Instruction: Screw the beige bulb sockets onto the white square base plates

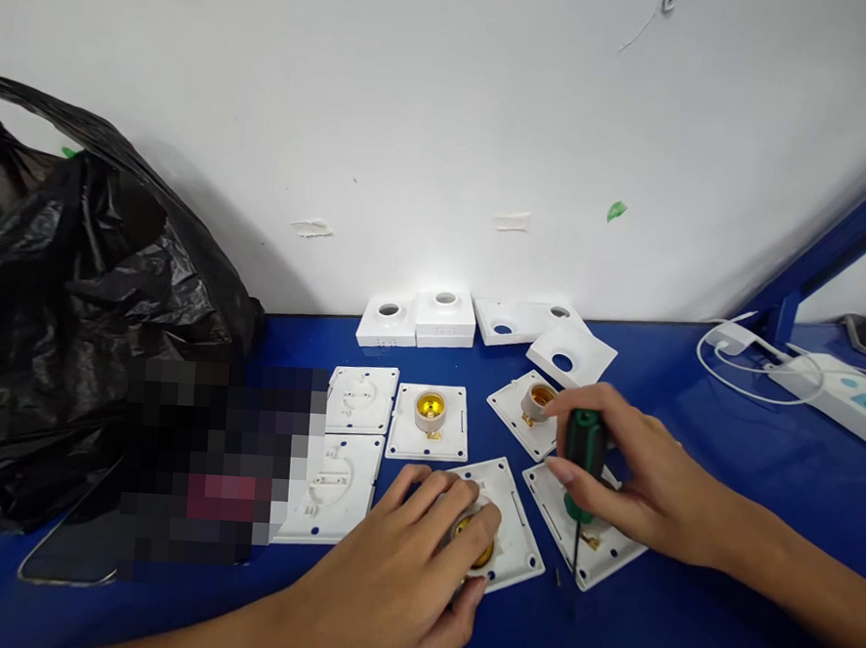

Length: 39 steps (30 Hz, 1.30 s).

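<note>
My left hand (434,544) curls its fingers around a lamp socket (482,554) with a brass-coloured inside, on a square white base plate (519,539). Between the fingers of my right hand (633,473) is a screwdriver (584,460) with a green and black handle, its shaft pointing down. A small screw (557,577) lies on the blue table close to the shaft. Partly behind the screwdriver and my right hand is another white base plate (594,570). Further back, two base plates carry sockets, one upright (430,412) and one at an angle (538,402).
Two white plates (359,398) without sockets lie on the left. Several white covers (444,320) with round holes stand along the wall. A black plastic bag (97,294) and a phone-like dark object (74,547) are at left. A white power strip (831,397) with cables lies right.
</note>
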Available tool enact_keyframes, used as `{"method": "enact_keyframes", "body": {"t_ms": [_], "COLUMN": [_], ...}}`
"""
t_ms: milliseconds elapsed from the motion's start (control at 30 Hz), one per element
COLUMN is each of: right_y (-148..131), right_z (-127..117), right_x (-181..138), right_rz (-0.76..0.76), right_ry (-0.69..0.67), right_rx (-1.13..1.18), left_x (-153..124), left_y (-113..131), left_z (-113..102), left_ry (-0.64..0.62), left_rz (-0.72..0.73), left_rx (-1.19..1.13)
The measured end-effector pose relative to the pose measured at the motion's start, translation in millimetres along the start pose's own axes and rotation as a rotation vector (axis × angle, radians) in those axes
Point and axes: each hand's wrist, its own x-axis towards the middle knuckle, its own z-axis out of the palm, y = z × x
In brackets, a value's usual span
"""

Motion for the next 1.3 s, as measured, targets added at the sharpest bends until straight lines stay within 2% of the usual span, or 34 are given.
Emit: {"method": "enact_keyframes", "body": {"t_ms": [67,167,533,1300], "right_y": [0.9,2.7,3.9,3.0], "right_z": [1.8,5.5,6.1,5.3], "right_x": [3.2,4.9,4.5,5.7], "right_rz": [-0.005,-0.002,-0.032,-0.037], "right_ry": [-0.143,-0.227,-0.219,-0.232], "right_rx": [-0.009,0.029,0.004,0.011], "left_x": [0.1,-1.8,-4.3,-3.5], "left_y": [0.1,1.3,1.1,1.2], "left_z": [0.1,-0.5,-2.8,-1.4], "left_ry": [0.0,0.012,-0.018,0.016], "left_rz": [0.011,0.013,0.007,0.009], "left_rx": [-0.006,0.003,0.014,0.021]}}
